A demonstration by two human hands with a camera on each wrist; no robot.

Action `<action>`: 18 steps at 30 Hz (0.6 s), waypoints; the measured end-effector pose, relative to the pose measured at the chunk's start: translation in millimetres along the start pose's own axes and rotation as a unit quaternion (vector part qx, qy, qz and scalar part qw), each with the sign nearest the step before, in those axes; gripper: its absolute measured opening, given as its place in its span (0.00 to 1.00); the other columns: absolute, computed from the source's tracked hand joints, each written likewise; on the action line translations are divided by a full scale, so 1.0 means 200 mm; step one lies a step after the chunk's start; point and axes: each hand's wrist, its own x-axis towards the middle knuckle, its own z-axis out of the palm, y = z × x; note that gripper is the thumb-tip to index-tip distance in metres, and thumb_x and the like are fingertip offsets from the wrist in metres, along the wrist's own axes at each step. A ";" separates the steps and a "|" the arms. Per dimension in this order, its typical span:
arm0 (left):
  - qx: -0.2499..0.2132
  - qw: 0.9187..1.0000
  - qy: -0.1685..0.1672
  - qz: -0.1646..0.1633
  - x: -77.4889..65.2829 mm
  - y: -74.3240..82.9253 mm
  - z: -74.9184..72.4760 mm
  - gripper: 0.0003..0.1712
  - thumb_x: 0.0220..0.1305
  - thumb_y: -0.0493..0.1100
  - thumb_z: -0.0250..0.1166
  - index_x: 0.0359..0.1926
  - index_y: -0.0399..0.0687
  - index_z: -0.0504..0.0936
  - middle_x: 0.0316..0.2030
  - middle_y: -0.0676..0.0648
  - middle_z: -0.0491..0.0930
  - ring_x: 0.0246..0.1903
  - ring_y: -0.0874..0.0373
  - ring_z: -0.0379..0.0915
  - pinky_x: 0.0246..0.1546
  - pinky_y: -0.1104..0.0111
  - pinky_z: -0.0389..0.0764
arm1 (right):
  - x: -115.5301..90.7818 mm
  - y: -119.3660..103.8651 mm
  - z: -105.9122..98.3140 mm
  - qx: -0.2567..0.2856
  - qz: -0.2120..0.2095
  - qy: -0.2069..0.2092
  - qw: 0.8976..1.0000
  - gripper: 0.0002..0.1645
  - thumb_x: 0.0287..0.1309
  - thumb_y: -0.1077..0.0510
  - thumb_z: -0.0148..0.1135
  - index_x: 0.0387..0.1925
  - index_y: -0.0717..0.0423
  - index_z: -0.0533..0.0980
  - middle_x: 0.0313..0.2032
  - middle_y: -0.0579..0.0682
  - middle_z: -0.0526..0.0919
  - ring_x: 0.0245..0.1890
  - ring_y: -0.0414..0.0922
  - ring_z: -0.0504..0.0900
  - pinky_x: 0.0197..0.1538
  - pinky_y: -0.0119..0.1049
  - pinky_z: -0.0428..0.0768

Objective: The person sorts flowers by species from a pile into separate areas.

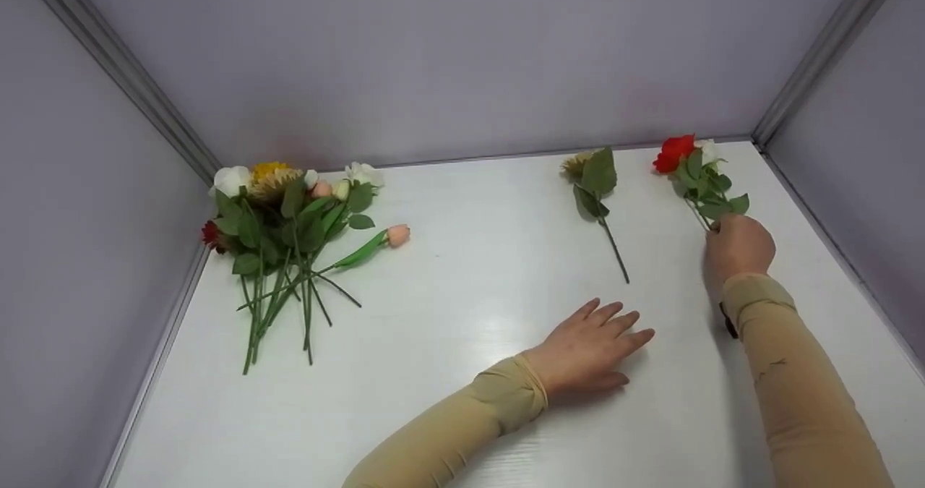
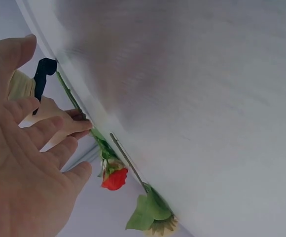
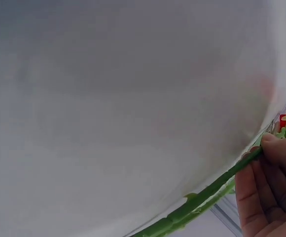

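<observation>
At the right of the table, my right hand (image 1: pixel 741 246) pinches a green stem (image 3: pixel 202 197) between thumb and fingers. A second, lighter stem runs alongside it in the right wrist view. Beyond the fingers lie the red rose (image 1: pixel 674 153) and a white flower (image 1: pixel 709 151), their leaves overlapping. My left hand (image 1: pixel 589 350) is held palm down low over the table, fingers straight and spread, with nothing in it. Nearest to it is a beige sunflower-like bloom (image 1: pixel 576 164) with large leaves, its bare stem (image 1: pixel 616 249) pointing toward that hand.
A pile of artificial flowers (image 1: pixel 289 220) lies at the table's left, white, yellow, beige and dark red, stems toward the front. One peach tulip (image 1: pixel 397 235) sticks out to its right. Grey panels (image 1: pixel 462 61) wall in the white table (image 1: pixel 448 293) at the back and sides.
</observation>
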 end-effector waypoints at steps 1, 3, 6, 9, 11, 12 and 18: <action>0.000 1.000 0.000 0.001 0.00 0.00 0.00 0.44 0.70 0.67 0.61 0.80 0.65 0.57 0.77 0.53 0.59 0.77 0.53 0.50 0.76 0.57 0.52 | 0.00 0.00 0.00 0.000 0.000 -0.002 1.000 0.11 0.64 0.68 0.56 0.32 0.70 0.83 0.32 0.70 0.84 0.33 0.68 0.82 0.35 0.62 0.76; 0.001 1.000 -0.001 0.002 0.00 0.00 0.00 0.44 0.70 0.67 0.61 0.80 0.65 0.57 0.77 0.53 0.59 0.77 0.53 0.50 0.76 0.57 0.52 | 0.00 0.00 0.00 -0.002 -0.002 -0.008 1.000 0.11 0.64 0.69 0.56 0.32 0.71 0.83 0.32 0.70 0.84 0.34 0.69 0.82 0.36 0.62 0.76; 0.003 1.000 -0.004 0.003 0.00 0.00 0.00 0.44 0.70 0.67 0.61 0.80 0.65 0.56 0.77 0.53 0.59 0.77 0.53 0.50 0.76 0.57 0.52 | 0.00 -0.01 -0.02 -0.004 -0.006 -0.016 1.000 0.11 0.64 0.69 0.55 0.32 0.71 0.83 0.32 0.71 0.84 0.35 0.70 0.82 0.37 0.63 0.77; 0.003 1.000 -0.008 0.004 0.00 0.00 0.00 0.44 0.70 0.68 0.60 0.80 0.65 0.56 0.77 0.53 0.59 0.77 0.53 0.49 0.76 0.57 0.52 | 0.00 -0.02 -0.03 -0.008 -0.010 -0.026 1.000 0.12 0.63 0.70 0.54 0.31 0.71 0.83 0.32 0.71 0.84 0.36 0.70 0.81 0.38 0.63 0.77; 0.003 1.000 -0.010 0.005 0.00 0.00 0.00 0.44 0.70 0.68 0.60 0.80 0.65 0.56 0.77 0.53 0.59 0.77 0.53 0.49 0.76 0.57 0.52 | 0.00 -0.02 -0.04 -0.011 -0.013 -0.031 0.999 0.13 0.62 0.71 0.53 0.30 0.71 0.83 0.32 0.71 0.84 0.36 0.70 0.81 0.38 0.63 0.77; 0.003 1.000 -0.010 0.006 0.00 0.00 0.00 0.44 0.71 0.68 0.60 0.80 0.65 0.56 0.77 0.53 0.59 0.77 0.53 0.49 0.76 0.57 0.52 | 0.00 -0.02 -0.04 -0.012 -0.014 -0.033 0.999 0.13 0.61 0.72 0.52 0.30 0.71 0.84 0.32 0.71 0.84 0.35 0.70 0.81 0.38 0.63 0.77; 0.003 1.000 -0.005 0.004 0.00 0.01 0.01 0.44 0.70 0.67 0.61 0.80 0.65 0.57 0.77 0.53 0.60 0.76 0.53 0.51 0.75 0.57 0.53 | 0.01 -0.02 -0.04 -0.026 -0.029 -0.034 0.999 0.15 0.60 0.73 0.50 0.26 0.71 0.83 0.29 0.70 0.83 0.33 0.70 0.81 0.35 0.63 0.77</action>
